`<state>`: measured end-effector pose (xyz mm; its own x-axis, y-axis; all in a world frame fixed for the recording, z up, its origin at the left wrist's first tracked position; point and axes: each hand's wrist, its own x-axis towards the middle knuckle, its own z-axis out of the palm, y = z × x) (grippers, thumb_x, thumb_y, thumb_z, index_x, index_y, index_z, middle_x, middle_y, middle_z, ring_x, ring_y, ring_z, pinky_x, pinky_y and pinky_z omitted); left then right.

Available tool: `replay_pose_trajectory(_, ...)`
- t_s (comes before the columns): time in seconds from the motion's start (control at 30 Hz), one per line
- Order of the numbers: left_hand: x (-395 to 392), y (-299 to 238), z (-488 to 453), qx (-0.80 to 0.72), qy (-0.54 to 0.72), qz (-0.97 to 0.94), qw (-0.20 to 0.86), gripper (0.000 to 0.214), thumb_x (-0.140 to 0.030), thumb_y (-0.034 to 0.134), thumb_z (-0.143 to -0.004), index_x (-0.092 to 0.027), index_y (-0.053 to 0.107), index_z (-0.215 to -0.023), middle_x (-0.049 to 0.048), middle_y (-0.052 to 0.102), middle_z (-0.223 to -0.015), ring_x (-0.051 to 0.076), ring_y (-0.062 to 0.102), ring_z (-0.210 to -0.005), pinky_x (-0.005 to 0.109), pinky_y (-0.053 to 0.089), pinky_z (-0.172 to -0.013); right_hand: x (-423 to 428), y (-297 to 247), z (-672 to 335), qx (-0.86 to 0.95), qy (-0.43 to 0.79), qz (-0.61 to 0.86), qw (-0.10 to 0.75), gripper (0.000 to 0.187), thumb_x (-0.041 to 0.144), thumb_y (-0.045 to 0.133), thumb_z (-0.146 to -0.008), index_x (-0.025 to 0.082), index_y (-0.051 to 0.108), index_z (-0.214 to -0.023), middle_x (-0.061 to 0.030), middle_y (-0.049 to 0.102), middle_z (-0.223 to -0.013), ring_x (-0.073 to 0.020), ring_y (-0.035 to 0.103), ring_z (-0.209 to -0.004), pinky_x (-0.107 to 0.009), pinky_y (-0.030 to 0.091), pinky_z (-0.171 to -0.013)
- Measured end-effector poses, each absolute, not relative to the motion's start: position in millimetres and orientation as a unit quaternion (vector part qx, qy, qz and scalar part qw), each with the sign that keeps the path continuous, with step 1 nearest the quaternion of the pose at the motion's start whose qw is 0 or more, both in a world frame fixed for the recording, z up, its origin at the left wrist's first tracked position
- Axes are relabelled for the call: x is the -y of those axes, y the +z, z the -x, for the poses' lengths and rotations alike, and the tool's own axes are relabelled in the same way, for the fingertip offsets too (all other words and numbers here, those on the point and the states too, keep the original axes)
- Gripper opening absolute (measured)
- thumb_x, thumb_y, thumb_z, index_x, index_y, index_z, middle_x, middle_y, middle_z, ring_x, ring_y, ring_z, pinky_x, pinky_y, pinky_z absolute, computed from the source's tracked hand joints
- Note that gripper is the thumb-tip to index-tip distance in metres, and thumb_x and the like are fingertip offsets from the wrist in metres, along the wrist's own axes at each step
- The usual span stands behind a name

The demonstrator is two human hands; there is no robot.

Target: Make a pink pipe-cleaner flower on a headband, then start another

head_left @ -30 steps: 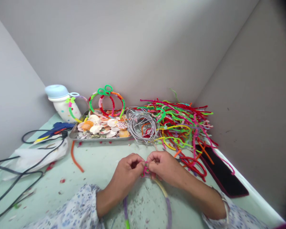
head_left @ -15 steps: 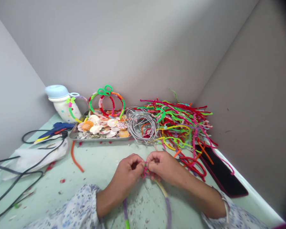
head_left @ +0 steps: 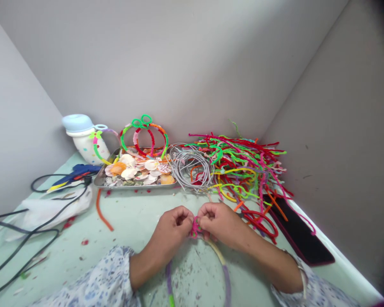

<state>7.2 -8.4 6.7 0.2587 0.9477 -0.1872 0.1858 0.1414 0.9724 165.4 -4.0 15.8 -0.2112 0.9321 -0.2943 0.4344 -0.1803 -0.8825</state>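
Hoop (head_left: 226, 281), purple, cream, green, with pink twist (head_left: 195, 230) pinched and partly hidden by left hand (head_left: 169, 232) and right hand (head_left: 223, 224); shell tray (head_left: 134, 186) beyond hoop.

At lower centre, the left hand (head_left: 171, 232) and right hand (head_left: 222, 221) partly hide the pink-and-green piece (head_left: 195, 231), perhaps looped, its detail too small to tell. The bottom edge cuts off the multicoloured band (head_left: 227, 281); the left edge, the black cable (head_left: 30, 233). At right, pipe cleaners (head_left: 243, 164) cover the upper end of the black pad (head_left: 302, 238).
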Motion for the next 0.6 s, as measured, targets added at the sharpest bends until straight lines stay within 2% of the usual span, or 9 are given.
replay_pose_trajectory(0.17, 8.2, 6.9, -7.5, -0.506, 0.348, -0.558, 0.559, 0.013, -0.024, 0.054, -0.076, -0.014, 0.059, -0.07, -0.0028, 0.053, -0.056, 0.008, 0.042, -0.049, 0.019, 0.031, -0.047, 5.0, 20.2, -164.6, 0.608, 0.469, 0.595, 0.238, 0.009, 0.017, 0.05, -0.069, 0.017, 0.059, -0.068, 0.0026, 0.059, -0.051, -0.0088, 0.054, -0.043, -0.016, 0.035, -0.039)
replay_pose_trajectory(0.6, 8.5, 7.0, -6.3, -0.499, 0.348, -0.562, 0.56, 0.014, -0.025, 0.055, -0.078, -0.013, 0.06, -0.072, -0.0025, 0.053, -0.057, 0.008, 0.041, -0.05, 0.02, 0.03, -0.048, 5.2, 24.1, -162.9, 0.584, 0.499, 0.593, 0.244, 0.006, 0.016, 0.053, -0.069, 0.017, 0.059, -0.066, 0.0034, 0.057, -0.047, -0.0086, 0.051, -0.041, -0.017, 0.034, -0.039)
